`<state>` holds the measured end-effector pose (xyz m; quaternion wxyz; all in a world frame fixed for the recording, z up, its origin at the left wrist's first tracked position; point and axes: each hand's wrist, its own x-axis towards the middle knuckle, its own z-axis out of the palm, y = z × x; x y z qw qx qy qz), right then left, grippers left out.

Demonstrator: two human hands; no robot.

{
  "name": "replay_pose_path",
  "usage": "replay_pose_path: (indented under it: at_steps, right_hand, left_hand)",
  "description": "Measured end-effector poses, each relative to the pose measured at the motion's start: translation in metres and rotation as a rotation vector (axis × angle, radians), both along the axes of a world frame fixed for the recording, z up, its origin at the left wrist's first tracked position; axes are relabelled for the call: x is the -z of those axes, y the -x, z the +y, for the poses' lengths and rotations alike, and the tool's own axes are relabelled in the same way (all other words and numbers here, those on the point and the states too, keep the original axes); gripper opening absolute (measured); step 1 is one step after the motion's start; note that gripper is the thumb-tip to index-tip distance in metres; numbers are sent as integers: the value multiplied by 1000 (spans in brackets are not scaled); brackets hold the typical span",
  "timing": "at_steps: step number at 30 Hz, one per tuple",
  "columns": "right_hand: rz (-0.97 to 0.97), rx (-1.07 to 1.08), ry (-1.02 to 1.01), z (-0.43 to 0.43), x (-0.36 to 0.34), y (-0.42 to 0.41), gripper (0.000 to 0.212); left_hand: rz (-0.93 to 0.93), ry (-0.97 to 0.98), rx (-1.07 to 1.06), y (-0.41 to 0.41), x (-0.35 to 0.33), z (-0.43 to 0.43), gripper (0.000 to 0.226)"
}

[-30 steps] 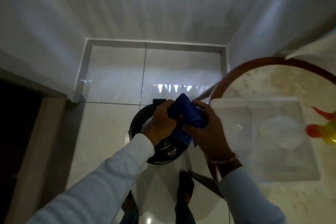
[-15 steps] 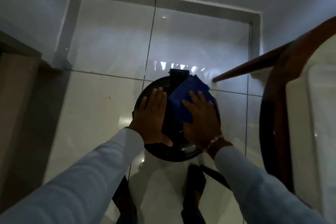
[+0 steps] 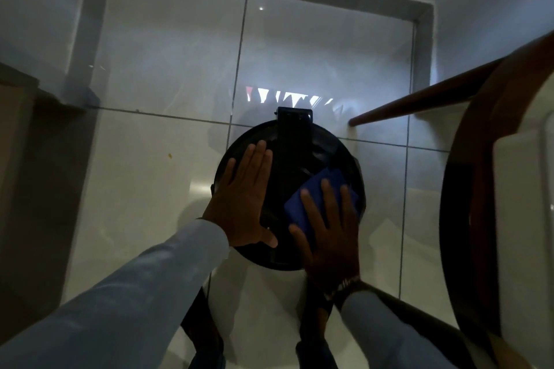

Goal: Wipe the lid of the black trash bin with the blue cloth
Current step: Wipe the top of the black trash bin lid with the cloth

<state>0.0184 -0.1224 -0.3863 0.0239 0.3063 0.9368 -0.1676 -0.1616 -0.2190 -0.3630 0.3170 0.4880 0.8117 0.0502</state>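
The black trash bin stands on the tiled floor below me, its round black lid (image 3: 295, 156) facing up with a hinge block at the far edge. My left hand (image 3: 242, 201) lies flat and spread on the lid's left half, holding nothing. My right hand (image 3: 329, 228) presses flat on the folded blue cloth (image 3: 317, 192), which lies on the lid's right near part. The near rim of the lid is hidden by both hands.
A round wooden-rimmed table (image 3: 467, 189) with a pale tray (image 3: 521, 219) fills the right side, one table leg (image 3: 419, 102) slanting toward the bin. White walls close the corner behind. A dark doorway frame (image 3: 18, 159) is at the left. My feet stand just below the bin.
My right hand has slid the blue cloth from the lid's far middle toward its near right edge. The left hand stays flat on the lid. A second ago both hands were folding the cloth.
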Motion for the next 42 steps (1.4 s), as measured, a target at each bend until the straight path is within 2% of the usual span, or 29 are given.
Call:
replay_pose_path:
  at_steps: [3, 11, 15, 19, 23, 27, 31, 36, 42]
  right_hand:
    - [23, -1, -35, -6, 4, -12, 60]
    - [17, 71, -74, 36, 9, 74, 60]
    - [1, 130, -59, 1, 10, 30, 64]
    - [-16, 53, -54, -21, 10, -4, 67]
    - [-17, 49, -98, 11, 9, 46, 65]
    - [-15, 108, -51, 41, 6, 106, 63]
    - [2, 134, -86, 14, 11, 64, 64]
    - [17, 4, -66, -39, 15, -21, 66]
    - [60, -36, -135, 11, 7, 39, 58]
  left_hand:
    - [16, -4, 16, 2, 1, 0, 150]
    - [13, 3, 33, 3, 4, 0, 147]
    - [-2, 4, 15, 3, 3, 1, 146]
    - [-13, -17, 25, 4, 4, -1, 145]
    - [3, -21, 69, 8, 9, -2, 145]
    - [-1, -24, 47, 7, 9, -1, 145]
    - [-4, -32, 21, 4, 7, -1, 145]
    - [23, -47, 28, 5, 8, -3, 143]
    - [46, -43, 73, 8, 10, -4, 146]
